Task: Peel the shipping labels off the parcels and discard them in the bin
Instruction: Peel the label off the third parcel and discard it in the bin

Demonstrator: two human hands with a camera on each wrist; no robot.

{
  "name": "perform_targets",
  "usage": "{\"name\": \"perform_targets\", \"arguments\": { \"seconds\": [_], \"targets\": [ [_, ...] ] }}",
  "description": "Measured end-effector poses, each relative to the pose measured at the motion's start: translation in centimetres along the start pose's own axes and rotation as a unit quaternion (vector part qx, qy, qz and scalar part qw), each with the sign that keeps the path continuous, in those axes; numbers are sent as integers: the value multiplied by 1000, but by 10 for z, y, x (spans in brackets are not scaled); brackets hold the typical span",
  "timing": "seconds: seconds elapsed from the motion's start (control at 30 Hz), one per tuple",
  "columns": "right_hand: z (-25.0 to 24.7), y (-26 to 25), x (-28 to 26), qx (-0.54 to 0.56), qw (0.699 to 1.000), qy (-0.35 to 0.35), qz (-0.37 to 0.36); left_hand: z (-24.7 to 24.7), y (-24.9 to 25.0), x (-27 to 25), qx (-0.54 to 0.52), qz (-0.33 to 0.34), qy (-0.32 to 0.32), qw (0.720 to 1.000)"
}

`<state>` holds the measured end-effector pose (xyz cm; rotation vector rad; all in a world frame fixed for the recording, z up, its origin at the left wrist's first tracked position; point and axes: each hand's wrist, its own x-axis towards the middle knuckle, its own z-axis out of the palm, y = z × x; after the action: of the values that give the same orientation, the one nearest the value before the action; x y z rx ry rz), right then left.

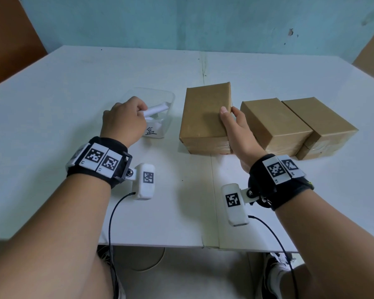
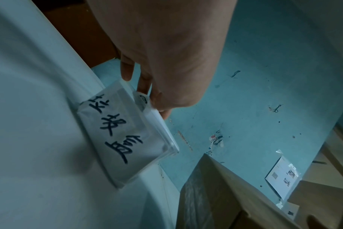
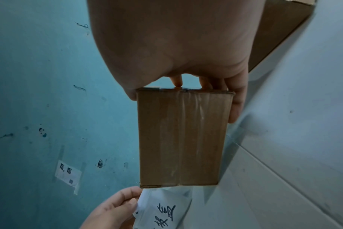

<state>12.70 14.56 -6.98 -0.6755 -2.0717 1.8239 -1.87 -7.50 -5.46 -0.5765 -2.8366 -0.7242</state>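
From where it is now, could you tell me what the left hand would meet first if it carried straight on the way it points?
Probably the clear bin: the left hand already holds a rolled label over it.

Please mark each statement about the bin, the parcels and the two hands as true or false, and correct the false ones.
1. The left hand holds a rolled white label over the clear bin. True.
2. Four parcels stand on the table. False: three.
3. The right hand grips the leftmost parcel. True.
4. The bin stands right of the parcels. False: left of them.
5. The tops of the parcels carry labels. False: the tops in view are bare.
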Motion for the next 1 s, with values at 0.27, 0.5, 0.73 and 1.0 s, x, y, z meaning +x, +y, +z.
{"name": "perform_targets", "arguments": {
  "seconds": [0.27,0.5,0.73,1.0],
  "targets": [
    [-1,1,3,-8,1000,1,-2,3,11,-2,-13,5,-24,1000],
    [-3,1,4,-5,1000,0,8,5,11,-2,-152,20,-60,986],
    [-9,5,10,15,1000,27,2,15,15,-2,-165,42,-72,983],
    [-14,5,13,4,1000,16,13,15,17,1,-186,13,-36,982]
  ]
}}
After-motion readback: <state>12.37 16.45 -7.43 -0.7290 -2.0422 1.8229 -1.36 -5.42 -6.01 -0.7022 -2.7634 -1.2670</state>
